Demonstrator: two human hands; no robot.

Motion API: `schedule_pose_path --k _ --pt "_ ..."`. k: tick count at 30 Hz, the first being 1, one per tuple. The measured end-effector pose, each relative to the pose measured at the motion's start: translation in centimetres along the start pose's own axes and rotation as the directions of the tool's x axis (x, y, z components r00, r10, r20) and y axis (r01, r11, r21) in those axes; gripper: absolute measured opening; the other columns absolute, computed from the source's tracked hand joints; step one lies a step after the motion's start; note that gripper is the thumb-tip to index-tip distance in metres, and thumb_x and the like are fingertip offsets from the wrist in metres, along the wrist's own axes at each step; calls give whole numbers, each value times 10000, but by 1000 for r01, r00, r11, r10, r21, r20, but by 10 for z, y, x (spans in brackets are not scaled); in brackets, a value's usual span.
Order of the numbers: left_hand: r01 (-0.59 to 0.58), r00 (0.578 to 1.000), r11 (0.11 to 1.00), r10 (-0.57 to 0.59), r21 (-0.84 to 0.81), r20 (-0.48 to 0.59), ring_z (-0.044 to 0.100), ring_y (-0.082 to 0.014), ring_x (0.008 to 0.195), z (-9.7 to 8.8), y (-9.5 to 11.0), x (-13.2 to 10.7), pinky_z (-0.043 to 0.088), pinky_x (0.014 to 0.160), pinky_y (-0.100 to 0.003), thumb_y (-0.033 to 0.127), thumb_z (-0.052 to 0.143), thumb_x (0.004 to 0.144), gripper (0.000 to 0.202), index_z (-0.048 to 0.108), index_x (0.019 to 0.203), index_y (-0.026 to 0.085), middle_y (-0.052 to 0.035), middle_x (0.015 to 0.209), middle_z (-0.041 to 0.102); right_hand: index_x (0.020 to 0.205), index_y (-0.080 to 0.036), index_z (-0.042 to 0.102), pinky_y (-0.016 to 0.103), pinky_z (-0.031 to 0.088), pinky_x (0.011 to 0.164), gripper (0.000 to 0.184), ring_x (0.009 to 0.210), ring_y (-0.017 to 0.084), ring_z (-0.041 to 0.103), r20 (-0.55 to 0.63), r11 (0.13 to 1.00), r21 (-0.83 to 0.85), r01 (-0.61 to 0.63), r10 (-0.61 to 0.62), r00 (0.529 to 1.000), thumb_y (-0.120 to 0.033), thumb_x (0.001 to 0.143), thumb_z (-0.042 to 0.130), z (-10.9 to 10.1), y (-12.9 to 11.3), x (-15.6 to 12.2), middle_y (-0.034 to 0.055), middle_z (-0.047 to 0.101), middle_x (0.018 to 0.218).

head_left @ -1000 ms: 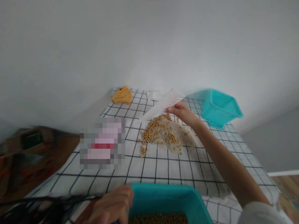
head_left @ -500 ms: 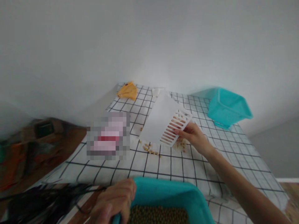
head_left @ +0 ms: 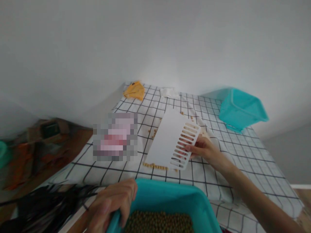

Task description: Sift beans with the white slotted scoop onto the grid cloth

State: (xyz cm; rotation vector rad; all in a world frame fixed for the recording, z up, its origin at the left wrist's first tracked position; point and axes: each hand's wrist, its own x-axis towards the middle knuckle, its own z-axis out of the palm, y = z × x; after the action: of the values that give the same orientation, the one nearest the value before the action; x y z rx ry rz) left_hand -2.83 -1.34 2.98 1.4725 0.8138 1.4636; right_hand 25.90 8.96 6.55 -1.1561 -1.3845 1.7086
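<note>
My right hand (head_left: 200, 147) grips a flat white plastic board (head_left: 166, 137) by its slotted right side, fingers partly visible through the slots. The board is low over the checked cloth, its near edge against a row of small tan beads or beans (head_left: 156, 167). A few more loose pieces (head_left: 153, 132) lie to its left and beyond it. My left hand (head_left: 113, 202) is closed around the left rim of a turquoise bin (head_left: 167, 192) at the table's near edge. Small round brownish pieces (head_left: 160, 221) of the same kind cover the bin's bottom.
A second turquoise bin (head_left: 243, 108) sits tilted at the back right of the checked tablecloth (head_left: 243, 158). A yellow cloth (head_left: 134, 91) and a white crumpled item (head_left: 169, 93) lie near the wall. A blurred-out pink packet (head_left: 118, 134) is at left. Boxes (head_left: 52, 129) stand on the floor.
My right hand has brought the white board nearer to me, and the loose pieces now line up along its near edge. My left hand keeps its hold on the bin's rim.
</note>
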Motion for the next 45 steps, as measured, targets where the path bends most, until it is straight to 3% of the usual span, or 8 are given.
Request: schedule_pose_path --k 7,19,24,34,40,45 --pt "-2 996 999 -2 39 94 438 -159 428 -4 8 11 424 524 -317 509 292 1051 667 452 485 194 7 392 460 964 -193 779 239 621 639 198 811 168 772 59 1000 9 -14 14 998 -325 822 822 8 5 -13 48 809 939" --pt "-3 997 999 0 33 81 431 -145 432 -4 8 8 428 544 -313 483 275 1064 667 451 492 189 14 399 457 980 -174 789 283 627 697 255 802 185 766 -1 998 45 -48 48 999 -356 807 839 10 13 -25 75 809 936" --pt "15 996 999 -17 30 82 435 -151 424 -4 9 10 431 545 -326 485 262 1062 672 452 486 195 8 397 451 953 -198 795 307 645 668 217 784 204 777 -22 995 96 -1 3 1000 -360 814 833 5 10 -33 73 816 923" --pt "-7 998 1000 7 1 64 442 -146 410 -7 7 7 443 549 -324 457 261 1070 658 460 500 194 10 394 457 993 -218 781 313 627 684 206 837 215 767 -116 993 -52 109 -115 987 -366 849 792 14 6 -23 79 810 1012" --pt "-17 989 1000 15 14 149 437 -147 407 -14 9 13 451 533 -321 453 236 1077 666 467 508 195 5 396 464 993 -216 776 339 627 775 208 885 210 764 -25 991 -51 122 -123 992 -359 843 794 29 5 -5 61 808 994" --pt "-26 993 1000 26 -2 115 421 -154 393 -15 7 11 432 520 -333 457 253 1068 662 466 496 200 5 385 453 1000 -212 769 316 615 746 220 884 197 757 79 992 -53 114 -110 991 -356 836 793 36 1 11 54 802 1029"
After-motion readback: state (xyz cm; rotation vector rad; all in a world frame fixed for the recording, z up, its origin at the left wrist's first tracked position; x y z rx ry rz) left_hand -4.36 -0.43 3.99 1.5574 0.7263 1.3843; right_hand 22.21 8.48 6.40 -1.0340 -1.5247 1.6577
